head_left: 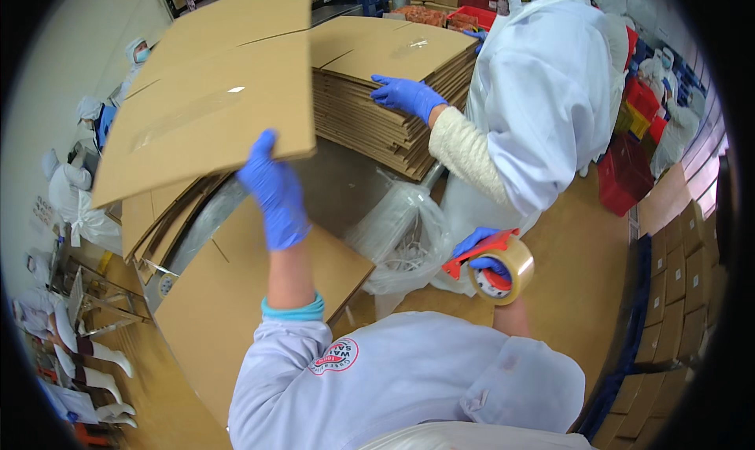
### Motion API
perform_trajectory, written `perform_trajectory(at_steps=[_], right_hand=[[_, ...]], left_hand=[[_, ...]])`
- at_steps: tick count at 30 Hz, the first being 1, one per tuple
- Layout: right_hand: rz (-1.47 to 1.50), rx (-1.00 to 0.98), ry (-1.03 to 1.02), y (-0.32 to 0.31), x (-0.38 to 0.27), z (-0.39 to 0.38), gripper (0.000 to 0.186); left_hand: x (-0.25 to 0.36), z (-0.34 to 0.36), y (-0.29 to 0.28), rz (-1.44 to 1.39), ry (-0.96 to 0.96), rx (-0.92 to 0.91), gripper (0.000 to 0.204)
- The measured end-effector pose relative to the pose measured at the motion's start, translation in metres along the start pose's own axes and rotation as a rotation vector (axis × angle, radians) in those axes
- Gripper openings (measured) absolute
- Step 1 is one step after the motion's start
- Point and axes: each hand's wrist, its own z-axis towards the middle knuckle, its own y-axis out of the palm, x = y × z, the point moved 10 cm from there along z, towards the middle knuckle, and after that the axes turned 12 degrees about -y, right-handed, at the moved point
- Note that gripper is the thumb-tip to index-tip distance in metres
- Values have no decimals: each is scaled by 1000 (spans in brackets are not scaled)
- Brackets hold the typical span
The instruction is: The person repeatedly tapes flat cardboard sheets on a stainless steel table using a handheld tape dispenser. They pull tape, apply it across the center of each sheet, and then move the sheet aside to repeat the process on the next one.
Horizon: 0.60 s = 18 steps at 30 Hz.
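The left hand (275, 194) pinches the near edge of a flattened cardboard box (212, 96) raised up and left of it, long axis crosswise, while the right hand (489, 263), farther off to the right, grips a tape dispenser (499, 271).

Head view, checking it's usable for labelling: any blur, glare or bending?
Head view: black fisheye rim, and straight edges bow, as on the box stacks at right; people at lower left are smeared; a glare patch sits on the card stack's clear tape; left hand and right hand with tape dispenser are sharp.
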Motion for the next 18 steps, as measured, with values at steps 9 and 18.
perform_trajectory(at_steps=[9, 18], right_hand=[[234, -204, 200, 68, 62, 42, 22], [257, -657, 227, 246, 145, 68, 27]], left_hand=[[-183, -27, 62, 830, -636, -767, 46], [-1, -113, -282, 1921, -380, 115, 103]])
